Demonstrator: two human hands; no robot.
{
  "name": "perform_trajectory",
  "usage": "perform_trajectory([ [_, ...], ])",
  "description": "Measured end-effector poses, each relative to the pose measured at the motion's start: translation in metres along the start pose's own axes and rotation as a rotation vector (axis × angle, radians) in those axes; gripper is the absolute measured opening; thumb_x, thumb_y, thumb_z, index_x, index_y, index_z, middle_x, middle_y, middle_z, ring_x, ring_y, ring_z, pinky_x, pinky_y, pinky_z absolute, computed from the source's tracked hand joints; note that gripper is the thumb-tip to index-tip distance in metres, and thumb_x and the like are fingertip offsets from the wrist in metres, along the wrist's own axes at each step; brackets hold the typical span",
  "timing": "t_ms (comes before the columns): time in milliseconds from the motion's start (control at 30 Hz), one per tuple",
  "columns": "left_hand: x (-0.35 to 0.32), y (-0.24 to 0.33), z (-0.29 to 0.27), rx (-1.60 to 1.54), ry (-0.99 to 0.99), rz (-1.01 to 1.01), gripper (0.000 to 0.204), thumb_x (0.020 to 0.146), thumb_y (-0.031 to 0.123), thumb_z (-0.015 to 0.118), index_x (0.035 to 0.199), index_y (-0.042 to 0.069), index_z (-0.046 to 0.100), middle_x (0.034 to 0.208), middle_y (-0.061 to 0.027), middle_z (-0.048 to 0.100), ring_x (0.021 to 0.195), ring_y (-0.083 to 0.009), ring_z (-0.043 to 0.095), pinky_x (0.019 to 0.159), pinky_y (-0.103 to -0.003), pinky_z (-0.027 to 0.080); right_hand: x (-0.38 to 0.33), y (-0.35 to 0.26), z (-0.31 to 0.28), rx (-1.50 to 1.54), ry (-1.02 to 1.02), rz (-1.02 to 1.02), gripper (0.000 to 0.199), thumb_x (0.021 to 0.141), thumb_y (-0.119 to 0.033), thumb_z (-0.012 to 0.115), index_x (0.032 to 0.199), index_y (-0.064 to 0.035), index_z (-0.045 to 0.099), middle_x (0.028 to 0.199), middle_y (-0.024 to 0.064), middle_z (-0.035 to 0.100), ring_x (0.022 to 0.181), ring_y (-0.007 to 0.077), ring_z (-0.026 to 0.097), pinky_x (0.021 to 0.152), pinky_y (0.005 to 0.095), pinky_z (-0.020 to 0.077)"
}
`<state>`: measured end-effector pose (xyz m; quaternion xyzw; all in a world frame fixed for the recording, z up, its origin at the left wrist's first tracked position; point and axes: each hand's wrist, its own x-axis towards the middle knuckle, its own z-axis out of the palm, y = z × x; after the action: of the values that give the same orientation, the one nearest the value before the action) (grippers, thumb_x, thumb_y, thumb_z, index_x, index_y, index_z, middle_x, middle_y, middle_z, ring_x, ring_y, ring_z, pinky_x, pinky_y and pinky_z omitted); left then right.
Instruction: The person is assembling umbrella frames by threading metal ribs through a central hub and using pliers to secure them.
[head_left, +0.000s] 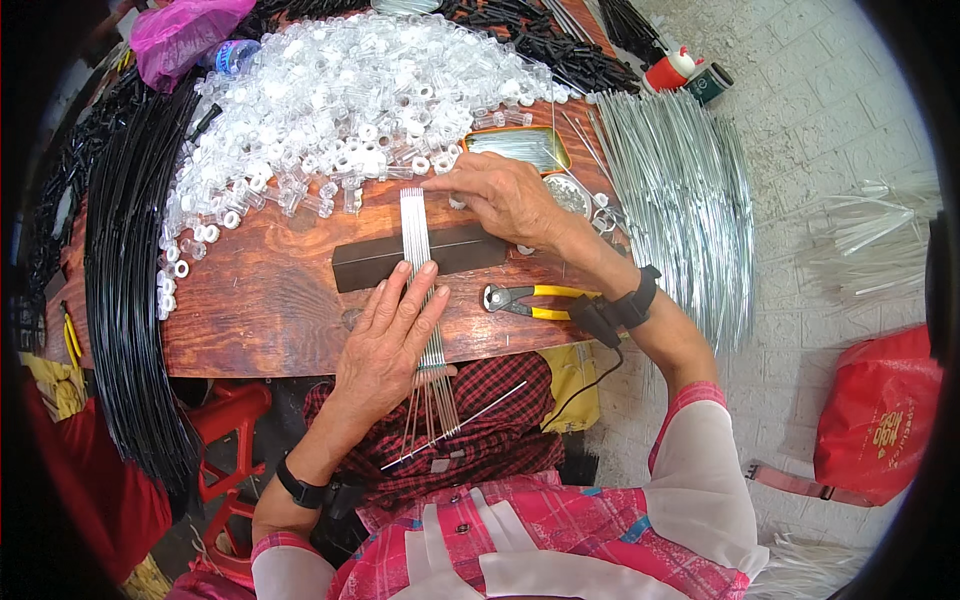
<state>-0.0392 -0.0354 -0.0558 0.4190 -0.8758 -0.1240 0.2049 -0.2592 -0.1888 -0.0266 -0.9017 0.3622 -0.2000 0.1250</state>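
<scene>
My left hand [385,340] lies flat, fingers apart, pressing a row of thin silver metal rods [414,235] onto a dark flat bar [470,250] on the wooden table [270,310]. The rods run toward me and stick out over the table's near edge above my lap. My right hand [500,195] reaches to the far end of the rods, fingers curled at the edge of a heap of small clear plastic tubes [340,90]; whether it pinches one is hidden. One loose rod [455,425] lies across my lap.
Yellow-handled pliers [530,298] lie right of the bar. A big bundle of silver rods [680,190] hangs off the table's right side, black wire bundles [125,270] off the left. A small tray of rods [520,147] is behind my right hand. A red bag [880,420] is on the floor.
</scene>
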Motion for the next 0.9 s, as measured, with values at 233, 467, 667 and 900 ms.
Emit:
perform_trajectory([
  [233,0.000,0.001,0.001,0.031,0.003,0.009,0.090,0.069,0.050,0.070,0.144,0.006,0.045,0.156,-0.0134,0.033,0.145,-0.0341,0.028,0.117,-0.046,0.028,-0.001,0.001,0.004,-0.059,0.087,-0.041,0.026,0.084,-0.008,0.063,0.108,-0.0172,0.071,0.084,0.0047,0.060,0.081,0.0262,0.060,0.071,0.0382,0.0501],
  [467,0.000,0.000,0.000,0.005,0.008,0.002,0.087,0.071,0.050,0.069,0.143,0.006,0.045,0.156,-0.0142,0.033,0.145,-0.0337,0.029,0.117,-0.045,0.029,0.003,-0.003,0.004,-0.145,0.153,-0.093,0.022,0.082,-0.008,0.066,0.101,-0.0159,0.072,0.081,0.0037,0.057,0.079,0.0235,0.057,0.068,0.0351,0.0482],
  [667,0.000,-0.001,0.002,0.009,0.024,0.005,0.086,0.072,0.050,0.069,0.143,0.006,0.046,0.155,-0.0163,0.033,0.144,-0.0338,0.029,0.117,-0.045,0.030,0.001,0.000,0.010,-0.057,0.186,-0.071,0.018,0.084,-0.008,0.063,0.099,-0.0141,0.070,0.083,0.0053,0.057,0.079,0.0236,0.059,0.068,0.0360,0.0484],
  [900,0.000,-0.001,0.003,-0.007,0.032,-0.003,0.086,0.071,0.050,0.069,0.142,0.007,0.048,0.154,-0.0181,0.034,0.143,-0.0342,0.031,0.116,-0.045,0.030,0.000,-0.001,0.015,0.140,0.120,0.062,0.016,0.086,-0.007,0.061,0.101,-0.0118,0.067,0.084,0.0067,0.057,0.080,0.0253,0.061,0.069,0.0378,0.0483],
])
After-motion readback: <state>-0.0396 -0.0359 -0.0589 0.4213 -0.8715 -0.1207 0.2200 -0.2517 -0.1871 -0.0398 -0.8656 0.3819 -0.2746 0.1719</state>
